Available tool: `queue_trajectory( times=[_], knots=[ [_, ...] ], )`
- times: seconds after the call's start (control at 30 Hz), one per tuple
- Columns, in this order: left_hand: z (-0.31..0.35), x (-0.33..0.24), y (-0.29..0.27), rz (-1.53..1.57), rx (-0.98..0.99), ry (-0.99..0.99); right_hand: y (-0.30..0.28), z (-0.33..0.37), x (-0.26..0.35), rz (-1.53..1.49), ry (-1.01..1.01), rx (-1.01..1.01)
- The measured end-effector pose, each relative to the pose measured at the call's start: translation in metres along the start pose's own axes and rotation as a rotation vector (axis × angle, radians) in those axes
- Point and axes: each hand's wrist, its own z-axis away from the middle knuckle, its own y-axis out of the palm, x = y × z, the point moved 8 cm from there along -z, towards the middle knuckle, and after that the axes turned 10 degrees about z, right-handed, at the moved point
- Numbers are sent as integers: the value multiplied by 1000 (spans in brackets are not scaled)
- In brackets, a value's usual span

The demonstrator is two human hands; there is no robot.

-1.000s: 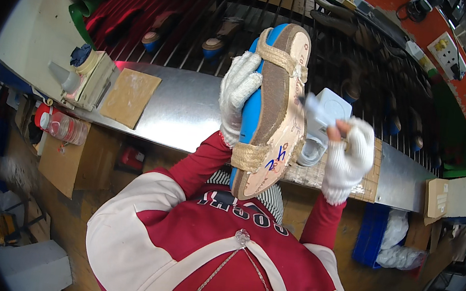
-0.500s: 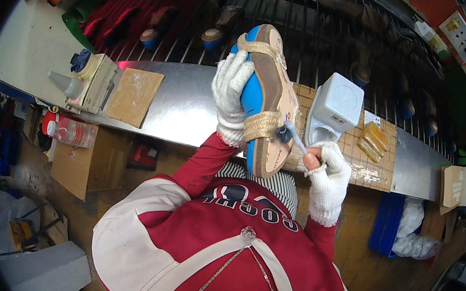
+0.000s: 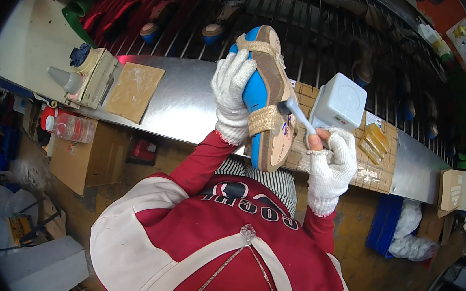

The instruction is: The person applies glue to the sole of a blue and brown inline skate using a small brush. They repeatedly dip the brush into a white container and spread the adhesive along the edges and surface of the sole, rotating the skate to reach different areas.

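Note:
A sandal upper with woven straw straps (image 3: 265,120) sits on a blue shoe last (image 3: 256,92), its tan underside facing up. My left hand (image 3: 232,90), in a white knit glove, is closed around the last's left side. A small brush (image 3: 301,117) with a pale handle and dark bristles is pinched in my right hand (image 3: 330,166), whose thumb tip is bare of its white glove. The bristles touch the sandal's underside beside the near strap. Beyond my right hand stands a white plastic container (image 3: 340,100).
The metal bench (image 3: 187,90) carries a brown board (image 3: 134,91), a cardboard sheet (image 3: 378,174) and yellowish blocks (image 3: 374,143). Behind runs a rack of metal bars (image 3: 291,48) with several shoes on lasts. A clear bottle with a red cap (image 3: 74,128) lies on a carton (image 3: 86,159) at left.
My right hand has moved the brush slightly up and left along the sandal, from the underside's middle toward the near strap's upper edge. The sandal has tilted slightly in my left hand.

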Motion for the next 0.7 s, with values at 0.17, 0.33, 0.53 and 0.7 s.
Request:
queue_trajectory(
  times=[0.17,0.33,0.53,0.7],
  knots=[
    [0,9,0,41,1,-4,3,13,-2,-52,-2,164],
    [5,20,4,166,-46,-66,5,28,-5,-139,149,209],
    [6,16,2,151,-40,-63,-1,16,12,120,-8,0],
    [10,22,2,208,-92,-71,-5,24,31,253,-236,-115]
  ],
)
